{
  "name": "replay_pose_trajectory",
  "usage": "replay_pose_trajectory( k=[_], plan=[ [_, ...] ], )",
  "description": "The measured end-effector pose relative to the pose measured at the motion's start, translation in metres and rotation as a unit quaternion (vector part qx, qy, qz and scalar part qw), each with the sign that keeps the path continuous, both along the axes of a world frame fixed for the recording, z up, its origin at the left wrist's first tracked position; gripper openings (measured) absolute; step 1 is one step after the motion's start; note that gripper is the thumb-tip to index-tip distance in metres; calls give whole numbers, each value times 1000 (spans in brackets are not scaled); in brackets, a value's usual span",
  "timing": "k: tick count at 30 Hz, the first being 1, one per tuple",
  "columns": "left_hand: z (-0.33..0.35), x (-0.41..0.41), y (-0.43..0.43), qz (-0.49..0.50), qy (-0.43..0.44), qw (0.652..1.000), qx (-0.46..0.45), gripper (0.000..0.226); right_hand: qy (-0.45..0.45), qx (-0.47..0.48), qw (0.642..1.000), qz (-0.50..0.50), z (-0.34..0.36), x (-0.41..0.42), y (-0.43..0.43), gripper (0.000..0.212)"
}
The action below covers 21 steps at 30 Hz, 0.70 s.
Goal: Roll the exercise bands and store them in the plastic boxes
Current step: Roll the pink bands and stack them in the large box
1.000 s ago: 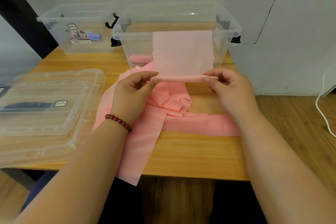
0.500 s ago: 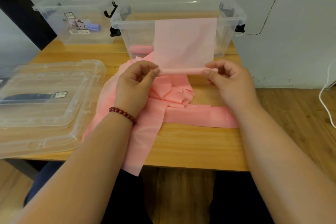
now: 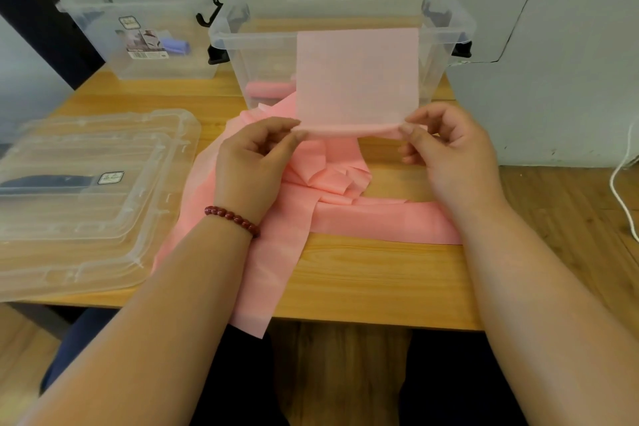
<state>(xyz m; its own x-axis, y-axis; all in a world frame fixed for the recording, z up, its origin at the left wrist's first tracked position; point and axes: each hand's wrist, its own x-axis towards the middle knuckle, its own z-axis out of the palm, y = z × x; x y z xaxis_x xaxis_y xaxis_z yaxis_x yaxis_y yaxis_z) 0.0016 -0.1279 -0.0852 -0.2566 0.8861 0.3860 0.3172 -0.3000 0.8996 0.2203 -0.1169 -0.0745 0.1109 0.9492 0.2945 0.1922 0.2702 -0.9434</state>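
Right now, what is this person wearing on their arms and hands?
No sleeves or gloves show: both arms are bare to the picture's edge. The left hand has a bracelet of round dark red beads at its wrist. The right hand has nothing at its wrist; no watch or ring shows.
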Motion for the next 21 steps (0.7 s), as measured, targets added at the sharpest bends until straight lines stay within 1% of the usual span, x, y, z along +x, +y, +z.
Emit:
replay_pose_trajectory(
  k=[4,5,7,9,11,13,16,19,21],
  plan=[
    [-1,-3,0,11,22,999,41,15,-18,3,1000,14,-1,2,0,16],
    [-1,-3,1,14,36,998,56,16,-24,1,1000,20,-2,3,0,19],
    [-3,-4,0,7,46,997,66,12,-40,9,999,25,-2,4,-1,21],
    [-3,-4,0,0,33,998,54,9,-62,35,997,15,-1,5,-1,18],
    [-2,-4,-1,-4,9,998,54,14,-95,70,993,-3,0,5,-2,18],
    [-1,-4,0,-10,0,999,53,17,-113,80,990,-9,1,4,-2,16],
    [-1,-2,-1,-22,4,999,35,16,-88,55,995,-4,0,4,-1,16],
    [0,0,-2,-31,11,999,32,25,-48,40,998,5,1,1,-3,15],
    [0,0,-2,-36,-6,999,37,24,-41,39,998,6,1,0,-3,15]
  ],
)
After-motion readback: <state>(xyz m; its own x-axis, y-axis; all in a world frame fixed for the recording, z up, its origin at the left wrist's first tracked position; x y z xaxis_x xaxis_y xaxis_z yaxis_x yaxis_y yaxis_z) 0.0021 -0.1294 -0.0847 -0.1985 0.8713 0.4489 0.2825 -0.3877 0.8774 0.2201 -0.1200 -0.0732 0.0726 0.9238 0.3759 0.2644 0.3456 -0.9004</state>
